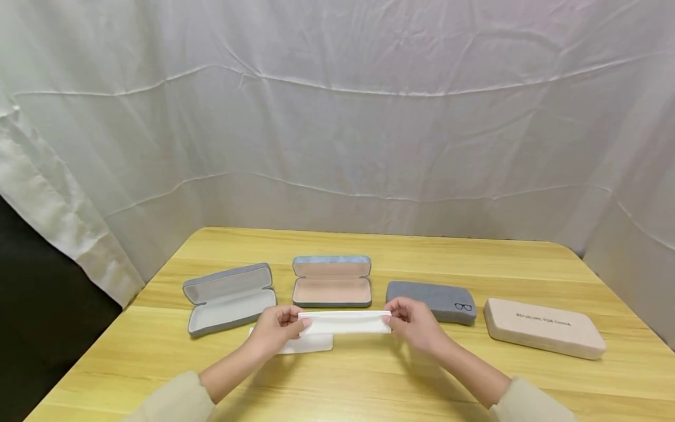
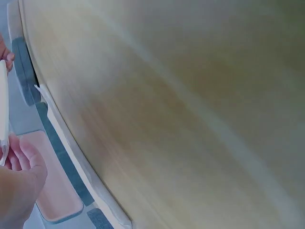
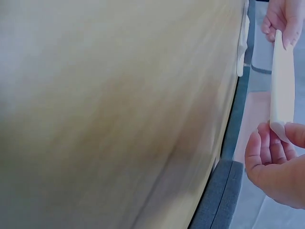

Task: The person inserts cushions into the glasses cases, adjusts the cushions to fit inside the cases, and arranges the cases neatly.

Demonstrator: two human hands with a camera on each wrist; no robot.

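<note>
A folded white cloth (image 1: 345, 323) is stretched lengthwise between both hands, held above the table. My left hand (image 1: 274, 329) pinches its left end between thumb and fingers; my right hand (image 1: 416, 322) pinches the right end the same way. In the right wrist view the folded cloth (image 3: 283, 86) appears as a narrow, flattened strip. Beneath the left hand, a second white piece (image 1: 311, 344) lies flat on the table, partly hidden. Just behind the hands stands an open glasses case (image 1: 332, 291) with pink lining and a blue-grey shell.
To the left, a grey glasses case (image 1: 232, 309) stands open with a pale lining. Right of the middle are a closed blue-grey case (image 1: 422, 296) with a glasses emblem and a closed beige case (image 1: 545, 328) with lettering. White curtains (image 1: 337, 135) hang behind the wooden table (image 1: 348, 387).
</note>
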